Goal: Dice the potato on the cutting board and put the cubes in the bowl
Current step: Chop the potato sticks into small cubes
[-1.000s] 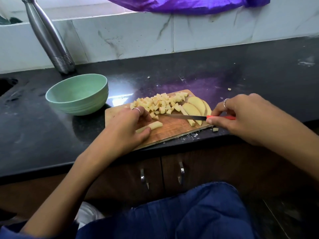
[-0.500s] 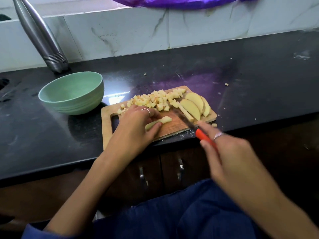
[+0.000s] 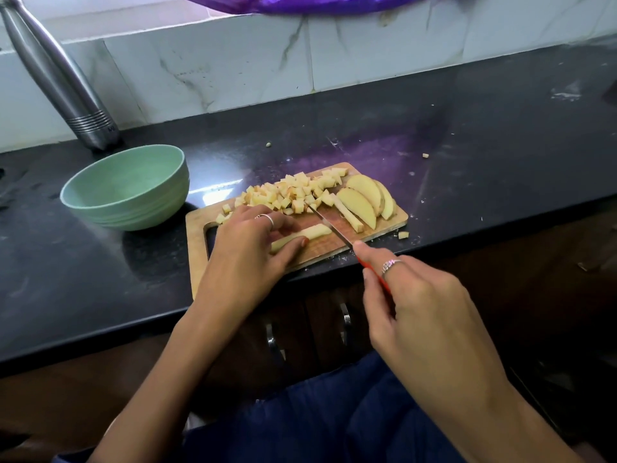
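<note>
On the black countertop (image 3: 467, 135), a wooden cutting board (image 3: 197, 262) lies at the front edge, its handle cut-out toward the left. The left hand (image 3: 247, 248) rests on the board's left half, thumb and fingers pinching a potato stick (image 3: 312, 232) that lies flat across the board's middle, near its front edge. The right hand (image 3: 420, 309) hangs out past the counter's front edge, fingers curled round the red handle of a knife (image 3: 330, 227); the blade slants across the board with its edge at the free right end of the stick and its tip touching the pile of potato cubes (image 3: 293, 193) along the board's far edge. At the board's right end lie potato slices (image 3: 359, 203), with another cut stick (image 3: 349, 215) just beside them. A stray cube (image 3: 403, 234) sits on the counter, just off the board's right front corner. The green bowl (image 3: 133, 208) stands left of the board, near its far left corner, with no cubes visible inside. A steel bottle (image 3: 56, 78) stands behind the bowl against the rear wall
</note>
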Demonstrator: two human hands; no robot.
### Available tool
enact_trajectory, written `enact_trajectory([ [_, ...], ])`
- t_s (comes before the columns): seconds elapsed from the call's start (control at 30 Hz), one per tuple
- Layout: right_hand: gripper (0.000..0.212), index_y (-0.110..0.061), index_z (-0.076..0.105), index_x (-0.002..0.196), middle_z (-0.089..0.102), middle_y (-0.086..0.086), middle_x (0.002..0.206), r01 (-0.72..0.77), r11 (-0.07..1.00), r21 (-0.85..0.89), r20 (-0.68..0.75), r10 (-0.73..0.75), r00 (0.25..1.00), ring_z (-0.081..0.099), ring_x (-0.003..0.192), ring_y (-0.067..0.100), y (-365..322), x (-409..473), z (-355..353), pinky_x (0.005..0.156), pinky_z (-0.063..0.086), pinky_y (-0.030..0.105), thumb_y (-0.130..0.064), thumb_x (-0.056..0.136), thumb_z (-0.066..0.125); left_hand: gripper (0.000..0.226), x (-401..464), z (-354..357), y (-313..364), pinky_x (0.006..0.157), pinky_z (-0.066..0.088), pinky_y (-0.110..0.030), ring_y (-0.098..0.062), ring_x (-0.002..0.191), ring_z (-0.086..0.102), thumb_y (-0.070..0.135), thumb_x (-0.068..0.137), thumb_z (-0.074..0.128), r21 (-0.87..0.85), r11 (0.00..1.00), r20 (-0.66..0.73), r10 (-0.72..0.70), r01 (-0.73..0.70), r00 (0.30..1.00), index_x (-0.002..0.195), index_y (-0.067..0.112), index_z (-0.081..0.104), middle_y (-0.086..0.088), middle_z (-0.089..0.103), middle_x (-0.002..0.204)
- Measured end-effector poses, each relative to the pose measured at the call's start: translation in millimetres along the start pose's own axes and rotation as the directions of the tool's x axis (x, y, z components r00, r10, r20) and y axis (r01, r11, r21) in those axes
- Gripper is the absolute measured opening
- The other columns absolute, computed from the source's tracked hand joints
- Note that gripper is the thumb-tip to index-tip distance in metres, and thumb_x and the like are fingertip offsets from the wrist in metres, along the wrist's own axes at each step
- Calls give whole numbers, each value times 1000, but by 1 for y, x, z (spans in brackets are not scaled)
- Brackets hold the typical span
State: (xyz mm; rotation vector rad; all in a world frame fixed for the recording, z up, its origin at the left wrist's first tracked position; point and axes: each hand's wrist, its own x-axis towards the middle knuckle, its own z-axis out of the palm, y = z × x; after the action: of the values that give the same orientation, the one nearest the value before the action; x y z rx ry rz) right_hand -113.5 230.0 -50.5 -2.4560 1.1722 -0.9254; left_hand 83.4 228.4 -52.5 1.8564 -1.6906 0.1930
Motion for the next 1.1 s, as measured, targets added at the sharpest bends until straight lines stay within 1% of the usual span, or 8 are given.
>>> enact_trajectory([
  [0.17,35,-13,64,119,67,0,74,10,997,-71,0,-10,1000,61,53,17,-1,10,7,41,52,34,-10,84,65,14,-2,1,0,69,32,-6,-12,79,46,27,78,75,-7,1000,-36,-28,27,999,89,18,74,14,52,76],
  [0.33,41,-19,69,109,64,-8,61,-7,984,-177,38,14,999,59,44,13,6,1,-5,34,48,28,-14,70,79,14,-2,5,0,72,28,0,-13,80,46,28,79,73,0,999,-48,-52,52,997,88,18,73,11,54,76],
  [0.5,30,-17,68,112,67,-5,67,29,997,-64,-31,-31,999,62,51,15,11,2,-20,41,53,37,-14,83,67,18,-5,0,2,69,31,-9,-12,85,49,29,79,72,-6,998,-36,-58,58,998,94,19,73,12,55,82],
  [0.57,29,-16,67,114,66,-3,68,53,997,-55,-67,-56,996,61,51,16,5,12,-17,42,53,36,-14,86,63,20,-7,-3,0,75,33,-16,-14,89,52,28,79,73,13,998,-39,-60,60,997,96,17,73,9,58,86],
  [0.67,34,-17,65,117,66,-1,68,38,994,-102,-17,-40,999,60,51,17,-8,20,-3,43,52,33,-14,83,66,19,-11,-5,-2,80,38,-26,-18,91,54,26,77,75,8,997,-56,-79,79,995,93,16,74,8,58,84],
  [0.8,54,-15,68,111,63,-5,59,15,983,-184,46,-7,999,58,42,13,-7,2,11,34,47,28,-11,60,84,18,-13,-4,0,75,27,-15,-15,90,49,25,78,75,-2,995,-72,-98,98,993,92,15,74,10,55,83],
  [0.87,54,-16,71,106,61,-7,55,0,981,-195,31,7,999,55,38,10,-3,-5,4,31,45,25,-14,55,87,18,-12,-3,0,74,24,-13,-15,89,50,25,78,74,1,995,-73,-97,97,993,92,14,74,10,55,83],
  [1.1,29,-13,68,112,64,-2,62,64,995,-82,-70,-70,995,56,44,14,-10,16,-12,36,48,30,-10,82,67,22,-19,-9,-2,77,36,-25,-19,92,53,26,79,74,26,994,-54,-107,108,993,96,14,73,6,58,85],
])
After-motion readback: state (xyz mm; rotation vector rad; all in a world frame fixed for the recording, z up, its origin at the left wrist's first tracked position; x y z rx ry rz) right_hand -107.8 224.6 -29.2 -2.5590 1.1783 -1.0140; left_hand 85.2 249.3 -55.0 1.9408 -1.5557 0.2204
